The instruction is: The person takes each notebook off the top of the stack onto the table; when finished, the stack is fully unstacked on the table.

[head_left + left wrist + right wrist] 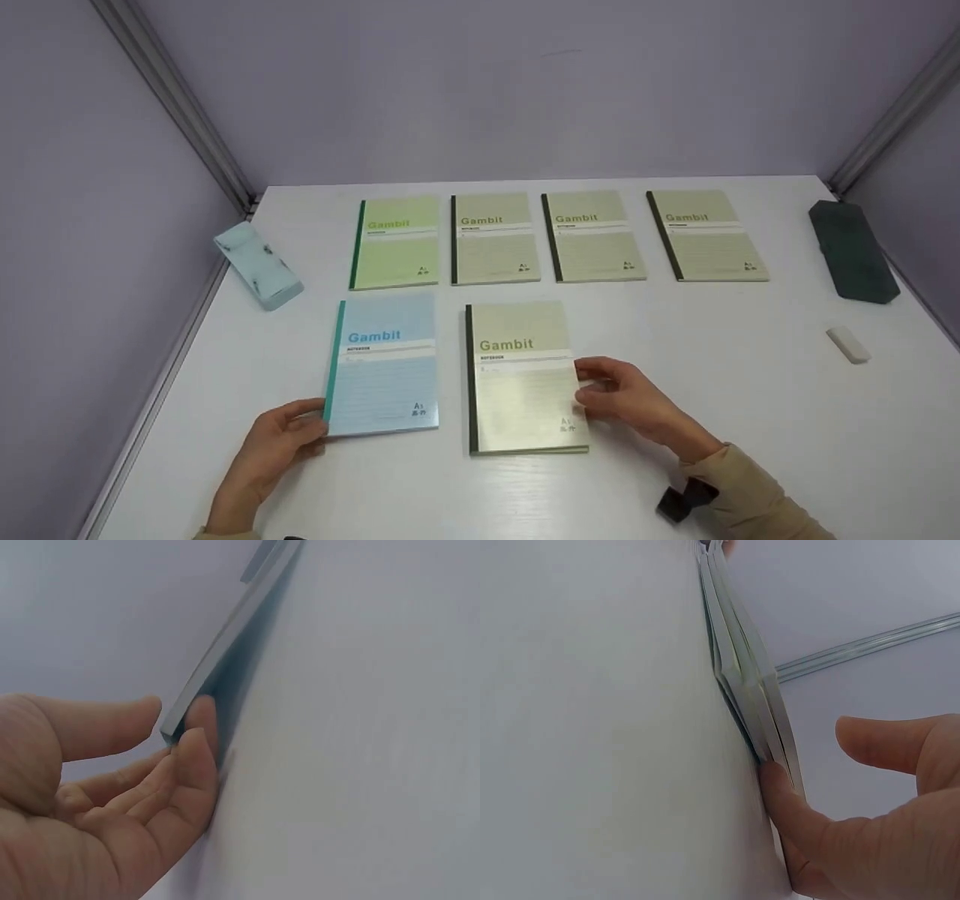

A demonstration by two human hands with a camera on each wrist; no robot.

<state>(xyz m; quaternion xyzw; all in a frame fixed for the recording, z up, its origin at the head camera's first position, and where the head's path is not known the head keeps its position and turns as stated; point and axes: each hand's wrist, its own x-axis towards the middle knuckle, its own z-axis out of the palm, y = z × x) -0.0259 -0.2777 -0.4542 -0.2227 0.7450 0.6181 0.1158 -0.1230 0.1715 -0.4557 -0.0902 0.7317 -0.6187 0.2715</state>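
A blue notebook with a teal spine lies at the front left. At its lower left corner is my left hand. In the left wrist view the bent fingers reach beneath the raised notebook edge, the thumb close by. To the right lies a khaki notebook with a dark spine. My right hand is at its right side. In the right wrist view, its fingertips touch the slightly spread page edges, while the thumb stands clear of them.
Along the back lie a green notebook and three more khaki notebooks. A pale blue case sits at the left edge, a dark green case at the right, with a white eraser in front. Walls enclose the white table.
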